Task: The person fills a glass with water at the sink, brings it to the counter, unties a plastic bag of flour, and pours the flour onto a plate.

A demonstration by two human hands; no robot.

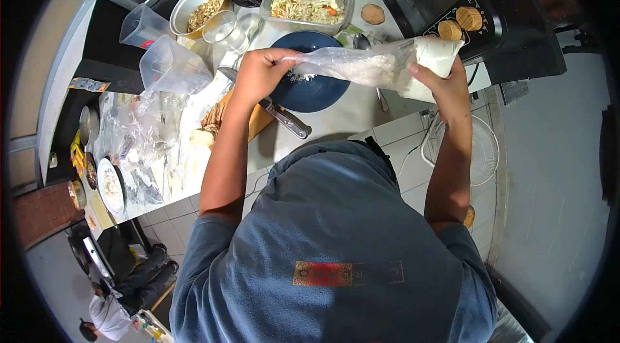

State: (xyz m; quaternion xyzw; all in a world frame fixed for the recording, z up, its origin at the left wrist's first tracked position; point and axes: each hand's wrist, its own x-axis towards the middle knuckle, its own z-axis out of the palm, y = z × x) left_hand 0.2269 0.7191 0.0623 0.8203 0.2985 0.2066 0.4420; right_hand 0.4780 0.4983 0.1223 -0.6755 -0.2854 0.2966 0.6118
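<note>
Stretched between my hands is a clear plastic bag point(368, 68) with white contents, above the right part of a dark blue bowl point(313, 99). My left hand point(263, 72) pinches the bag's twisted left end, over the bowl's left rim. My right hand point(447, 85) grips the right end, together with a white packet point(434, 58). A little white stuff lies in the bowl under my left hand. Below the bowl's left side, a knife point(287, 118) rests partly on a wooden board point(259, 121), with brown pieces point(213, 122) beside it.
Behind the bowl stands a container of shredded vegetables point(307, 7). Plastic containers point(171, 65), a glass point(226, 32) and a bowl of chopped food point(200, 12) are at the left. A black oven point(497, 14) stands at the right. Another person point(108, 316) is at the far lower left.
</note>
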